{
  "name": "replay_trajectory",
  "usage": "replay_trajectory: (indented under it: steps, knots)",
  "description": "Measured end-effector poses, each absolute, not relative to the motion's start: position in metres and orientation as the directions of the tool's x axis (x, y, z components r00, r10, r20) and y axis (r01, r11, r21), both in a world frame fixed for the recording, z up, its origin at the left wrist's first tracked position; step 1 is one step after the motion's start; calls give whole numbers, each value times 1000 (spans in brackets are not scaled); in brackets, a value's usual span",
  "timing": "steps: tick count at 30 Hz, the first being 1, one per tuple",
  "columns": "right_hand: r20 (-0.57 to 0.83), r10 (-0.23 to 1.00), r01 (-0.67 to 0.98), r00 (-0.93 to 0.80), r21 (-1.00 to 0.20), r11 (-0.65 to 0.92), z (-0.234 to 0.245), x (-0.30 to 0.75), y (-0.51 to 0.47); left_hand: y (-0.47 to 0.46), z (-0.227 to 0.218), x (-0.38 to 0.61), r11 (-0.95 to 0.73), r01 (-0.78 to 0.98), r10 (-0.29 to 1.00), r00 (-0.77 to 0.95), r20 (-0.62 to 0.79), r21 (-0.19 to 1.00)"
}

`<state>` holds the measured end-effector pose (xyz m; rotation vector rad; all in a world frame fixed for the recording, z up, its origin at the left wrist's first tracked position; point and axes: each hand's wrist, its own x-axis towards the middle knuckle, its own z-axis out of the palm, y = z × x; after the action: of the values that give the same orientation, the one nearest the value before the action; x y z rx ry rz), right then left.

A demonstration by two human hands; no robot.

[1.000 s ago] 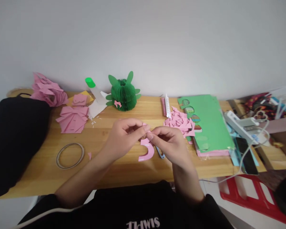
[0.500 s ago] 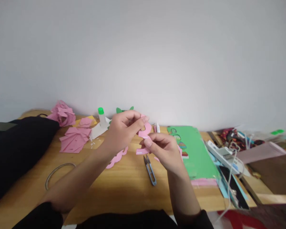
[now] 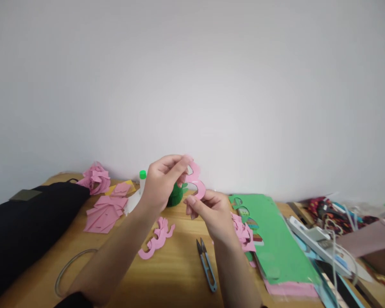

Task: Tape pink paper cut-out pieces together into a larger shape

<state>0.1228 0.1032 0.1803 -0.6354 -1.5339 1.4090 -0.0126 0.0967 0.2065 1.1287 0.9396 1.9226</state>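
A curved pink paper cutout [image 3: 199,189], shaped like a 3, is held up above the table between my two hands. My left hand [image 3: 163,179] pinches its upper end between thumb and fingers. The lower end is pinched by my right hand [image 3: 209,210]. Below them on the wood lie thread snips [image 3: 207,266] with blue-grey handles, points facing away from me. Another pink cutout [image 3: 160,238] with wavy edges rests left of the snips. Behind my hands stands a round, ribbed green paper piece [image 3: 176,196], partly hidden.
Pink paper scraps [image 3: 105,213] and a green-capped glue stick [image 3: 143,175] sit at the left, near a black bag [image 3: 41,222]. On the right lie a green sheet [image 3: 272,239], pink pieces [image 3: 244,231] and a white power strip [image 3: 317,244] with cables. A wire loop [image 3: 64,269] is front left.
The pink cutout's two parts, apart at the lower end before, now form one 3-like curve. The camera view has tilted up, so the table sits lower. The ribbed green piece shows more.
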Motion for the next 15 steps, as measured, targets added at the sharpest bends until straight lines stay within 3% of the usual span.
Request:
replay_trajectory:
  steps: [3, 8, 15]
  knots:
    - [281, 877, -230, -391, -952, 202, 175, 123, 105, 92, 198, -11, -413, -280, 897, -291, 333, 867]
    - [282, 873, -177, -398, -957, 229, 166, 129, 105, 82, 183, -7, -379, -118, 905, -253, 341, 918]
    - [312, 865, -193, -394, -948, 254, 160, 143, 110, 81, 171, -8, -357, -48, 891, -316, 325, 933]
